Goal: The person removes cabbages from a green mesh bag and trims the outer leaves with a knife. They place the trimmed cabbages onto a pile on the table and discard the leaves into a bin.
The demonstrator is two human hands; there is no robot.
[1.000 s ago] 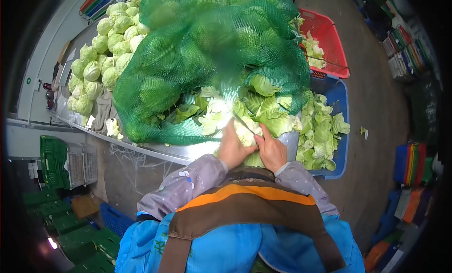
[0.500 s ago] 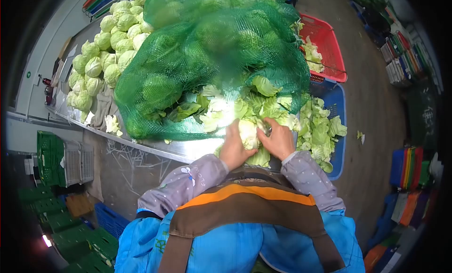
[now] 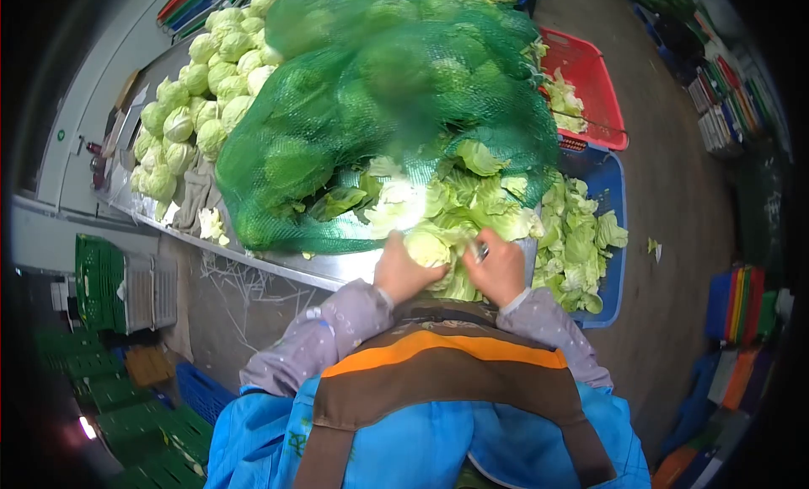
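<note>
My left hand (image 3: 403,268) is closed around the side of a pale green cabbage (image 3: 426,248) in front of my apron. Close to the cabbage's right side, my right hand (image 3: 499,270) has its fingers curled. A small shiny metal tool (image 3: 482,251) shows at that hand's thumb and forefinger; most of it is hidden, and motion blurs the area by the fingertips. Loose cabbage leaves (image 3: 480,201) lie just beyond both hands, at the mouth of a green mesh sack (image 3: 291,181) full of cabbages.
Trimmed cabbages (image 3: 198,93) are piled at the left of the metal table (image 3: 329,270), near a grey cloth (image 3: 195,194). On the right stand a blue crate (image 3: 613,194) of leaves and a red crate (image 3: 602,63). Green crates (image 3: 93,274) are at the lower left.
The cabbage and my left hand have moved slightly left and toward me. My right hand has drawn away from the cabbage's side, and its fingers are more curled.
</note>
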